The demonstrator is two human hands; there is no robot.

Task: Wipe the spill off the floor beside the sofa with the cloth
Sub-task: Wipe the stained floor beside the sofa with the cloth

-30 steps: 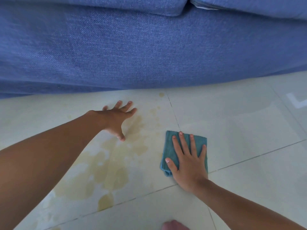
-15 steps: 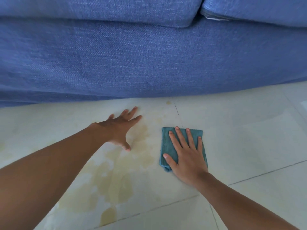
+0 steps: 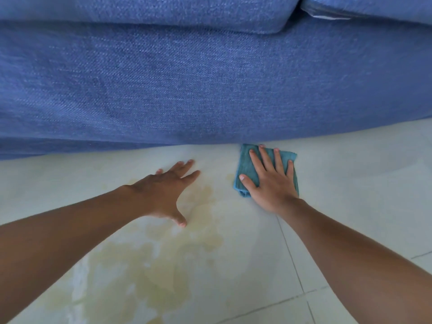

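Both forearms bare, no sleeves; left hand (image 3: 161,195) and right hand (image 3: 271,183) without gloves, rings, watch.

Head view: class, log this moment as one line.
right hand flat on cloth | left hand braced on floor | spill remains
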